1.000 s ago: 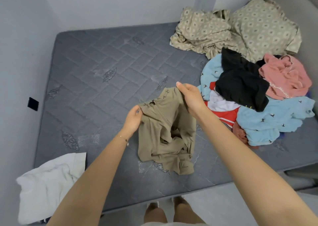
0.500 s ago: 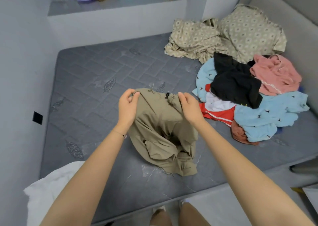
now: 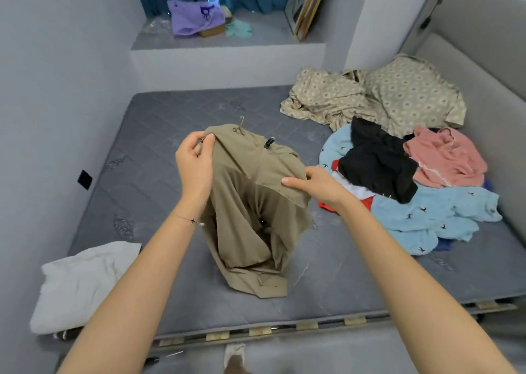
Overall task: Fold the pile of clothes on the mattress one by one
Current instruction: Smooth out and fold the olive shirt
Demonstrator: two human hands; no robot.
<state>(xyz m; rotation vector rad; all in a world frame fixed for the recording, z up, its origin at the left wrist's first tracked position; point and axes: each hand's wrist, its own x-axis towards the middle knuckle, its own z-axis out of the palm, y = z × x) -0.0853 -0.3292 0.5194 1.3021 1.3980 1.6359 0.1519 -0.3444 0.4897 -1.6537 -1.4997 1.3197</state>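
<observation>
Garment raised by its top edge, not yet spread

Cloth of white colour (image 3: 82, 276) lies crumpled on the near left corner of the mattress (image 3: 148, 151), apart from the work.

Just beyond it, in the middle of the mattress, the khaki garment (image 3: 250, 217) hangs from both hands, and its lower end rests bunched on the surface. The left hand (image 3: 196, 160) pinches the left corner of the waistband between thumb and curled fingers. The right hand (image 3: 316, 184) grips the right side lower down, with the thumb flat on top of the fabric and the fingers under it.

Half a second ago both hands held the waistband at about the same height and nearer to the mattress. Now the left hand is higher, the right hand sits further out to the side, and the drawstring shows at the top. I judge that the person is finding the garment's shape to lay it flat; the folding itself is not yet begun.

Further right, the pile of clothes (image 3: 412, 188) with black, pink and light blue pieces looks the same as before, so much of the task remains. Behind it lies the patterned bedding (image 3: 370, 97).

Farthest, a ledge with a purple bag (image 3: 196, 16) is fully in view, because the camera points higher than one second ago.
</observation>
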